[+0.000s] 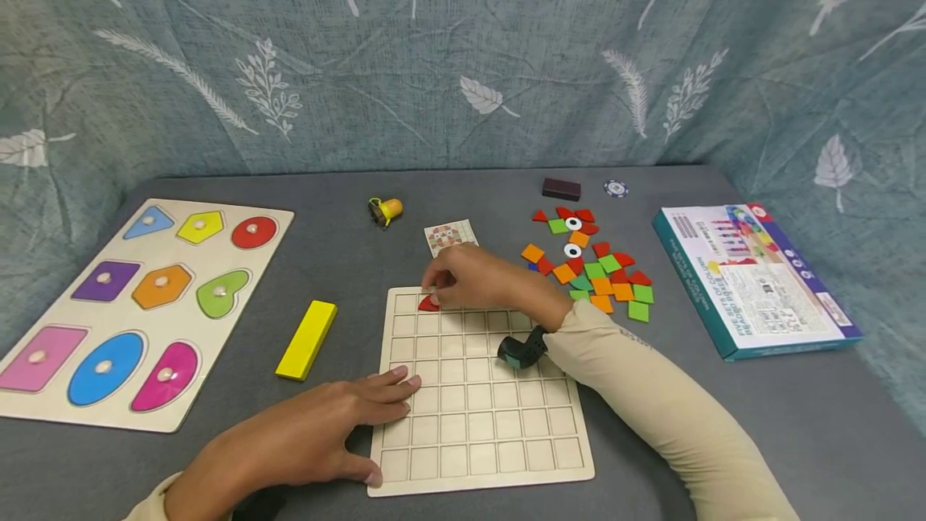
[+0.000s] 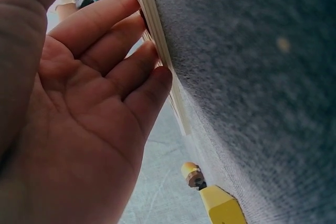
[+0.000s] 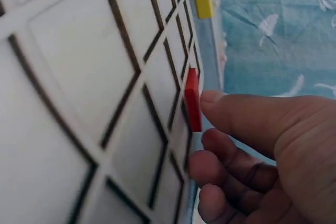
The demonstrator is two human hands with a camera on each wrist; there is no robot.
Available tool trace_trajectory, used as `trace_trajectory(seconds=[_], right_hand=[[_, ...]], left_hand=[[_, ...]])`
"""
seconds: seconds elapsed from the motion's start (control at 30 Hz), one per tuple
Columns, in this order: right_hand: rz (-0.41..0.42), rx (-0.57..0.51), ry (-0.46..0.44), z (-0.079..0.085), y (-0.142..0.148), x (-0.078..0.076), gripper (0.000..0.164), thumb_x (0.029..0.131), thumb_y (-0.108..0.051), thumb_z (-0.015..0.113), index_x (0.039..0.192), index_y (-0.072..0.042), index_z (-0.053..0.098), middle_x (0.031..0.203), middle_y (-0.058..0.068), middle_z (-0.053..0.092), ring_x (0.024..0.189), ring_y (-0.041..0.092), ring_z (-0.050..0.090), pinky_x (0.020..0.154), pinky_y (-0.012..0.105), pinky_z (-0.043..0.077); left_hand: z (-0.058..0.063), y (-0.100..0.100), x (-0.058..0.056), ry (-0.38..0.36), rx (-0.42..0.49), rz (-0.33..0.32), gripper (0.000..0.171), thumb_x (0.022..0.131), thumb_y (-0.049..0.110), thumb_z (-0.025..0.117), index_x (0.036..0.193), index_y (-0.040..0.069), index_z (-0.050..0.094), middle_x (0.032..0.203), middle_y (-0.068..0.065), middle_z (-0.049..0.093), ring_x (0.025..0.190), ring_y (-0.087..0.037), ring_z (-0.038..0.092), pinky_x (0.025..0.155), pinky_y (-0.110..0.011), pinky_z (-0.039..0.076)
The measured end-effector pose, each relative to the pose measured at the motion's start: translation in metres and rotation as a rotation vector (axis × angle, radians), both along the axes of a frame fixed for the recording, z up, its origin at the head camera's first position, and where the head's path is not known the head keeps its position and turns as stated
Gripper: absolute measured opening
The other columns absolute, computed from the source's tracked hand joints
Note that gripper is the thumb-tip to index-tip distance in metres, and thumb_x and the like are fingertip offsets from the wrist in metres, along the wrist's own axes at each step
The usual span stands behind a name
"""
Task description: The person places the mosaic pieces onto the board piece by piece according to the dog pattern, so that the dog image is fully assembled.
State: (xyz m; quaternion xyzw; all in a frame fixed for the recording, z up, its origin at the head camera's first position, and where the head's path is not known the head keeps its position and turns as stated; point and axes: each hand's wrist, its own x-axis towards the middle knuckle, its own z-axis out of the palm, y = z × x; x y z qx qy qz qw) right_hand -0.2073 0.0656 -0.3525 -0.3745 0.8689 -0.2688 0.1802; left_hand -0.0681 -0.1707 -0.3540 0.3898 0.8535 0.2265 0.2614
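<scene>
A wooden grid board (image 1: 481, 427) lies flat before me. My left hand (image 1: 318, 432) rests at its left edge, fingers straight over the border and thumb at the near corner; the left wrist view shows the fingertips (image 2: 164, 80) along the board's rim. At the far left of the grid, my right hand (image 1: 470, 280) holds a small red tile (image 1: 428, 303) with thumb and fingers. In the right wrist view, the thumb (image 3: 215, 100) is right at the red tile (image 3: 193, 100), which is close against the grid, with the other fingers curled below.
Loose coloured tiles (image 1: 602, 286) lie right of the board, behind my right forearm. A pattern card (image 1: 450, 235) is beyond the board. On the left are a yellow block (image 1: 307, 340) and a shape puzzle (image 1: 217, 219); a box (image 1: 760, 280) lies at right.
</scene>
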Motion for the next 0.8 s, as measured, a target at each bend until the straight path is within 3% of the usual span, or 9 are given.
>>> trace_trajectory(seconds=[0.4,0.6,0.8], right_hand=[[0.074,0.017,0.095,0.001,-0.002,0.001,0.014,0.089,-0.002,0.066,0.099,-0.006,0.075,0.092,0.001,0.064,0.082,0.011,0.058,0.074,0.020,0.046],[0.009,-0.017,0.065,0.001,0.008,-0.002,0.016,0.093,-0.007,0.065,0.106,-0.006,0.074,0.097,0.001,0.064,0.084,0.012,0.057,0.075,0.022,0.047],[-0.079,-0.069,0.051,0.007,0.036,-0.011,0.018,0.094,-0.009,0.064,0.109,-0.003,0.072,0.105,0.006,0.066,0.079,0.014,0.057,0.070,0.027,0.048]], left_hand=[[0.000,0.000,0.001,0.023,0.013,-0.007,0.071,0.078,0.042,0.079,0.139,0.014,0.056,0.152,0.004,0.038,0.141,-0.023,0.031,0.102,-0.048,0.041],[-0.002,-0.001,0.001,-0.002,0.007,-0.002,0.072,0.078,0.043,0.078,0.140,0.014,0.055,0.152,0.005,0.038,0.141,-0.023,0.031,0.102,-0.047,0.041],[-0.002,-0.003,0.000,-0.019,0.027,-0.010,0.074,0.078,0.042,0.079,0.141,0.013,0.053,0.153,0.003,0.036,0.141,-0.024,0.030,0.101,-0.042,0.043]])
